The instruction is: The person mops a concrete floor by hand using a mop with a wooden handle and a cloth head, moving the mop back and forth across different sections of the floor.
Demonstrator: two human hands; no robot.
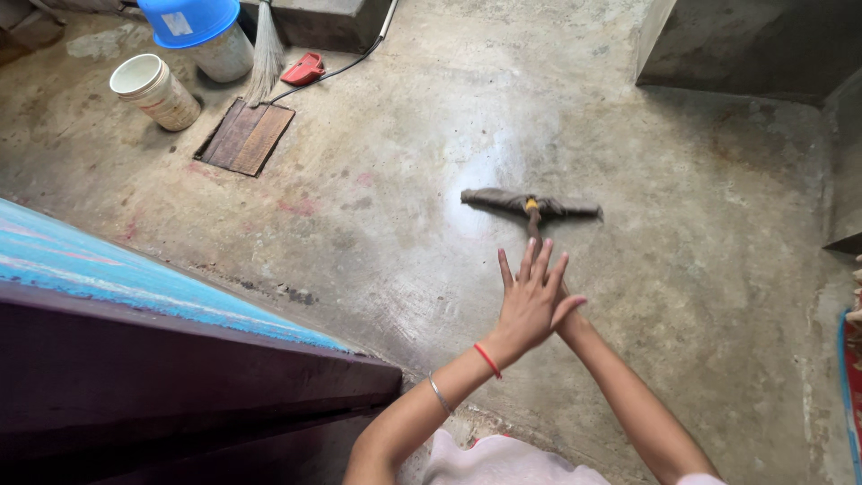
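a mop [532,205] is seen out on the wet concrete floor [682,224], straight ahead of both hands. its dark cloth head is laid crosswise, left to right, while the stick runs back toward the body, so the long axis of the handle points right at the hands. only a short bit of the stick is shown past the fingers before it gets hidden.

the left hand [532,301] is spread wide open, fingers fanned and pointing forward, nothing seen gripped in it. it's laid over the top of the right hand, which is almost totally covered; whether the right hand is closed around the stick can't be told from here, though the stick does line up with it. so the right is likely the nearer one to the handle, with the left resting on top.

off to the far left a blue bucket [189,18], a white tub [153,88], a broom [266,54] and a wooden board [247,135] are parked well away from the mop. a blue-topped ledge [135,278] is close on the left.
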